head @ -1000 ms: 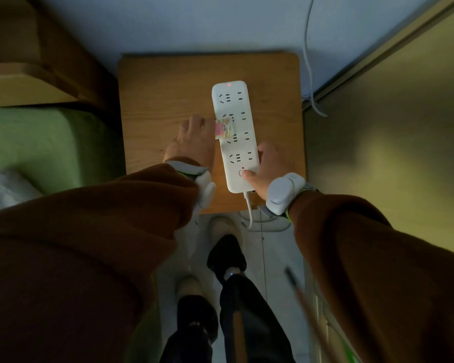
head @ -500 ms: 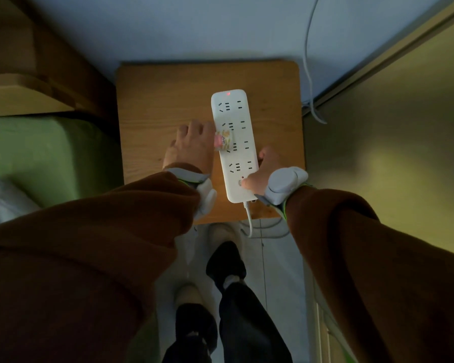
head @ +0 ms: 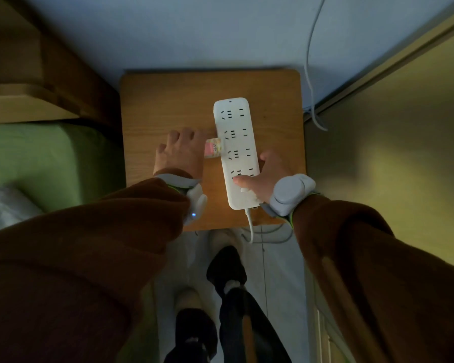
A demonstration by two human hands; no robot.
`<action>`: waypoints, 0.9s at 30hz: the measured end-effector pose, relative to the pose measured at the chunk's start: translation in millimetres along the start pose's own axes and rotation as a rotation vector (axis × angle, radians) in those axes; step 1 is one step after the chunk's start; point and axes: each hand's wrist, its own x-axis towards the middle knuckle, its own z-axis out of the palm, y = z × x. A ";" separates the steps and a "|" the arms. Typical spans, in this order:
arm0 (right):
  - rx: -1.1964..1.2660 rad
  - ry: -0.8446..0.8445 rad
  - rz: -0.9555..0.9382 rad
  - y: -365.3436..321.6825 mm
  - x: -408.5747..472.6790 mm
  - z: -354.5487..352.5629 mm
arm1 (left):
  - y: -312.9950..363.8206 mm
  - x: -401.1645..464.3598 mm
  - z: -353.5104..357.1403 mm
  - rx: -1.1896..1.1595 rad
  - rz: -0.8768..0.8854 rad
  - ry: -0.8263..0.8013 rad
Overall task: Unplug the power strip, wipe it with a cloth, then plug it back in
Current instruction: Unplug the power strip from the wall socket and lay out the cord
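While the power strip (head: 235, 153) lies flat and lengthwise on the wooden counter (head: 168, 100), the right hand (head: 266, 179) has it by the near end — thumb across the top face, fingers wrapped round the right edge, a closed grip. Left hand (head: 180, 153) rests palm-down just beside its left edge, pinching a small pink-and-yellow wipe or packet (head: 213, 148) that touches the strip; cannot tell which. Strip looks rigid, light, smooth plastic — likely slippery, so hold the long edges, not the cord (head: 249, 224) trailing off the near edge.
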 end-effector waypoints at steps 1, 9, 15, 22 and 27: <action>-0.028 0.014 -0.007 -1.3 -0.1 -1.8 | -8.5 0.2 -2.5 0.017 -0.025 -0.020; -0.126 0.000 0.080 -5.1 4.8 -7.4 | -58.4 -8.4 -11.2 0.082 -0.163 -0.066; -0.033 -0.020 0.147 6.1 -0.4 -8.7 | -60.4 -13.9 -7.6 0.048 -0.189 -0.108; 0.060 0.168 0.159 1.8 -10.6 -35.0 | -31.0 -8.2 -44.9 -0.022 -0.157 -0.106; 0.249 0.360 -0.039 -46.2 -10.7 -97.8 | 40.2 13.7 -109.3 -0.410 -0.079 -0.005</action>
